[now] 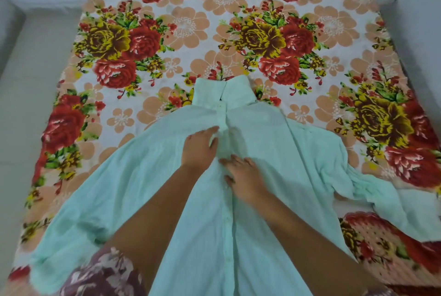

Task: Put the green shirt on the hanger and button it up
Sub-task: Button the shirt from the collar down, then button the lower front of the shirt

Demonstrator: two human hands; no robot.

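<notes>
The shirt [262, 143] lies flat on the bed [167, 33]; left hand [200, 147] pinches its placket [223, 116], right hand [243, 176] rests flat, grip wide: best square button to hole before pushing through.

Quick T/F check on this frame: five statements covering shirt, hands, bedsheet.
1. The green shirt lies spread on the floral bedsheet, collar pointing away from the person. True.
2. The left hand and the right hand are both on the shirt near its button placket. True.
3. The shirt hangs from a rail. False: it lies on the bedsheet.
4. The right hand is on the bedsheet, off the shirt. False: it is on the shirt's front.
5. The bedsheet is plain blue. False: it has red and yellow roses and peach flowers on white.
</notes>
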